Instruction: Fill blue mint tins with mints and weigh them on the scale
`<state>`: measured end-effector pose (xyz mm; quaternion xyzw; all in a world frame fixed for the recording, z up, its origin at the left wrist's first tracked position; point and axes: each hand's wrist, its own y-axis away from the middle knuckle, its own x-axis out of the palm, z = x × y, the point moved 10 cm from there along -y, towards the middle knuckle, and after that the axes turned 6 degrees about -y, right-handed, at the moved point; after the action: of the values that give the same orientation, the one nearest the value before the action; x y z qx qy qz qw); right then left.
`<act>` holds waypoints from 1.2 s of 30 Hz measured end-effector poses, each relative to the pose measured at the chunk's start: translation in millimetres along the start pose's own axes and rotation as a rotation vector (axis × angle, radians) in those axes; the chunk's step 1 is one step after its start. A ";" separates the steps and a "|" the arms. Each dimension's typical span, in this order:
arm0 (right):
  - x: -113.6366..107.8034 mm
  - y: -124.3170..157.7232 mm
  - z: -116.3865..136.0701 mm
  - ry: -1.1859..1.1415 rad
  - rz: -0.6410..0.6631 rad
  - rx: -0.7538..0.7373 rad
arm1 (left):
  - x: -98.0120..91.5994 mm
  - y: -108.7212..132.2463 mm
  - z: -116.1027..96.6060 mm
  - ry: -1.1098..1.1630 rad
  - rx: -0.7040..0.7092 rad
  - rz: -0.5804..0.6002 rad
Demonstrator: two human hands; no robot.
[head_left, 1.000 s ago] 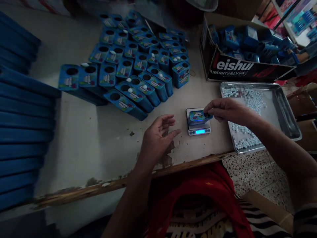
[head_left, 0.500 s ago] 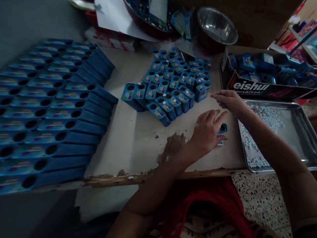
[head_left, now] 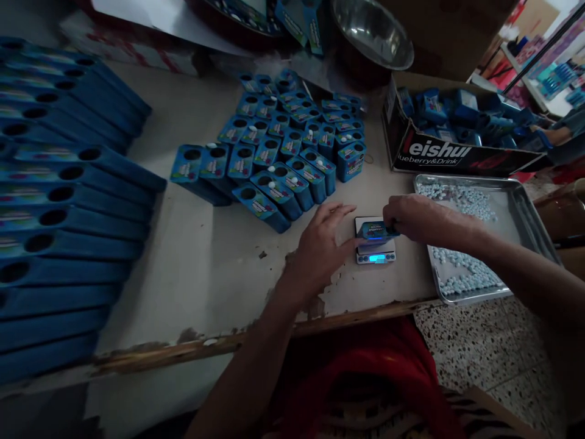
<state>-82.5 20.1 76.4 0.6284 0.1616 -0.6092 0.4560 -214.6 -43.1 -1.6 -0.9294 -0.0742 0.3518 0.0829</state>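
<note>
A small blue printed box (head_left: pixel 375 230) stands on a digital scale (head_left: pixel 363 258) with a lit blue display. My right hand (head_left: pixel 409 214) is over the right end of this box, fingers bent and pressed together; what they hold, if anything, is hidden. My left hand (head_left: pixel 322 238) is open left of the scale, its thumb stretched toward the box and holding nothing. Beyond it stands a group of similar blue boxes (head_left: pixel 260 207) with round holes on top, some with small white pieces showing. On the right, a metal tray (head_left: pixel 512 225) bears many small pale pieces (head_left: pixel 470 277).
Rows of blue boxes (head_left: pixel 82 195) fill the left side. A carton (head_left: pixel 439 155) of blue containers stands at the back right, with another person's hand (head_left: pixel 551 135) at its right end. A metal bowl (head_left: pixel 372 33) is at the back. The worn table edge (head_left: pixel 183 347) runs in front.
My right hand has come down from near the grouped boxes to the box on the scale. My left hand has moved left off it, uncovering the scale. The view has shifted right.
</note>
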 end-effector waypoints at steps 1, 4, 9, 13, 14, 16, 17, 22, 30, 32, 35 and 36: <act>2.2 1.1 3.2 0.039 0.000 -0.019 | -3.1 1.0 1.6 0.003 -0.007 -0.002; 6.0 4.5 5.8 0.097 -0.003 -0.040 | -8.4 4.9 4.6 0.020 -0.019 0.007; 3.9 8.1 11.4 0.110 0.010 0.003 | -6.7 7.7 5.6 0.016 -0.025 0.028; -9.1 11.2 9.2 0.015 -0.065 0.000 | -6.1 6.8 6.5 0.008 -0.024 0.044; -14.3 14.2 -1.2 -0.027 -0.120 0.012 | -7.4 6.9 7.2 0.002 -0.019 0.042; -21.6 26.9 -39.1 -0.100 -0.258 0.075 | -12.7 7.9 10.1 -0.006 -0.009 0.019; -20.4 37.5 -65.4 -0.127 -0.323 0.129 | -16.0 8.7 12.4 -0.006 -0.005 0.004; 59.7 117.8 -189.8 -0.172 -0.365 0.446 | -26.8 11.4 24.4 0.022 0.000 -0.024; 166.5 154.8 -195.5 0.054 -0.301 0.446 | -28.4 11.8 22.6 0.011 -0.044 -0.023; 163.2 140.4 -191.5 0.035 -0.321 0.392 | -28.5 15.6 22.3 0.013 -0.056 -0.038; 152.5 126.2 -197.8 -0.121 -0.372 0.378 | -29.7 25.1 21.3 -0.003 -0.073 -0.051; 146.7 127.7 -206.0 -0.231 -0.434 0.417 | -30.2 28.4 21.4 -0.012 -0.086 -0.049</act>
<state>171.9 59.1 -42.1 0.5859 0.1105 -0.7795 0.1921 -249.0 -74.5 -3.9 -0.9279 -0.1124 0.3519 0.0510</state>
